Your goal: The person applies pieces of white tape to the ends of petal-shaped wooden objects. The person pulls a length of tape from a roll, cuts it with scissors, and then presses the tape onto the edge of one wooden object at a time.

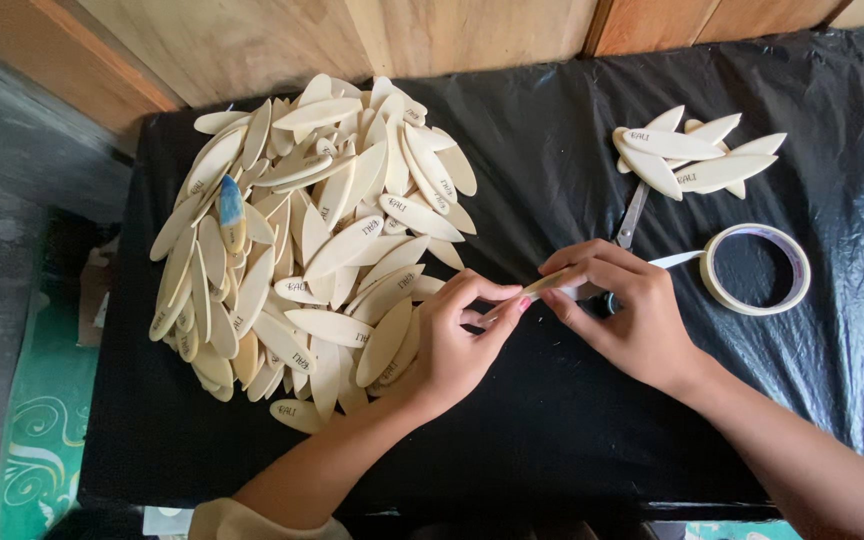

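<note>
Both hands meet at the middle of the black-covered table [552,420], pinching 1 pale surfboard-shaped wooden piece [537,288] between them. The left hand [457,340] grips its lower end with thumb and fingers pressed together; the right hand [622,305] nips the upper end. The tape roll [757,268] lies at 3 o'clock, the big heap of pieces [302,250] at 9, scissors [630,218] at 12.

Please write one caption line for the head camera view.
Both hands, left and right, hold one wooden piece beside a large pile, with masking tape roll.
</note>
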